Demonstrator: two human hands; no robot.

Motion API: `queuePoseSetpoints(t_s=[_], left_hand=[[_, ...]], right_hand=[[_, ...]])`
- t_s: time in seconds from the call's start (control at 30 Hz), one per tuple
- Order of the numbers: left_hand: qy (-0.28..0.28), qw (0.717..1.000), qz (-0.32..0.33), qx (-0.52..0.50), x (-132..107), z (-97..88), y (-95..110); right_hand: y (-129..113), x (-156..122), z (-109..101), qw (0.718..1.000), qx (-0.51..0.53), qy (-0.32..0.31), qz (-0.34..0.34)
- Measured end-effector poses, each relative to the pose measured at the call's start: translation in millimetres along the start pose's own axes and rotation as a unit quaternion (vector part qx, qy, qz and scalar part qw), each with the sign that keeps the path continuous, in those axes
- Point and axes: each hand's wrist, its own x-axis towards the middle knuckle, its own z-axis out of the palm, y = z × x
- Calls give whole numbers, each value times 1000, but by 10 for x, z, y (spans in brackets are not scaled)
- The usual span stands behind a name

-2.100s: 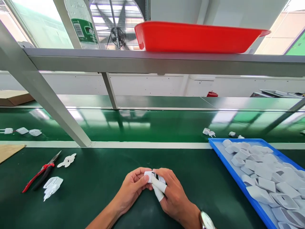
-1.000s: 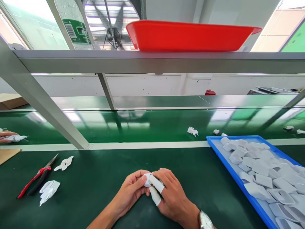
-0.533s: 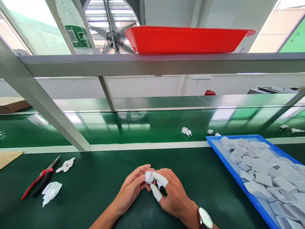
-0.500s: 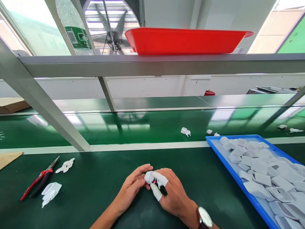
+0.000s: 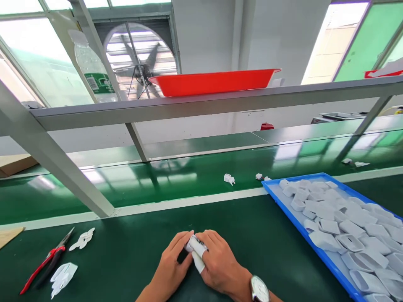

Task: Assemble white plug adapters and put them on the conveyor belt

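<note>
My left hand (image 5: 172, 264) and my right hand (image 5: 222, 262) meet over the green worktop, both closed on a small white plastic housing (image 5: 189, 245). The left fingers and thumb grip its left side. White finger cots cover my right thumb and index finger, which press on its right side. Much of the housing is hidden by the fingers. To the right, a blue tray (image 5: 296, 228) holds many loose white plastic shells (image 5: 349, 243).
Red-and-black pliers (image 5: 47, 262) lie at left beside white flat pieces (image 5: 82, 239) and a white stack (image 5: 63, 277). Small white plug parts (image 5: 229, 179) sit on the green belt (image 5: 189, 182). Overhead, a metal shelf (image 5: 201, 105) carries a red tray (image 5: 214, 83) and a bottle (image 5: 94, 69).
My hands have drawn closer together around the housing, and the red wires seen in its opening are now hidden. The camera view has tilted up and turned slightly right.
</note>
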Motion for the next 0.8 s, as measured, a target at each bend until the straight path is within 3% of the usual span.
queuePoseSetpoints(t_s=[0.1, 0.3, 0.37, 0.47, 0.53, 0.7, 0.8], left_hand=[[0, 1000, -6, 23, 28, 14, 2], [-35, 999, -26, 31, 69, 51, -43], [-60, 997, -45, 34, 145, 43, -60], [-95, 991, -84, 46, 394, 2, -164], [-81, 985, -141, 65, 650, -50, -321], [2, 959, -259, 113, 1312, -261, -846], [39, 939, -309, 144, 1498, -376, -1044]], right_hand=[[25, -16, 28, 1000, -19, -13, 17], [47, 25, 44, 990, -78, -120, 22], [76, 40, 58, 990, -85, -110, 26], [148, 52, 67, 994, -90, -40, 39], [195, 55, 45, 994, -97, -10, 40], [241, 53, -53, 992, -93, -75, 29], [248, 46, -67, 990, -74, -116, 19]])
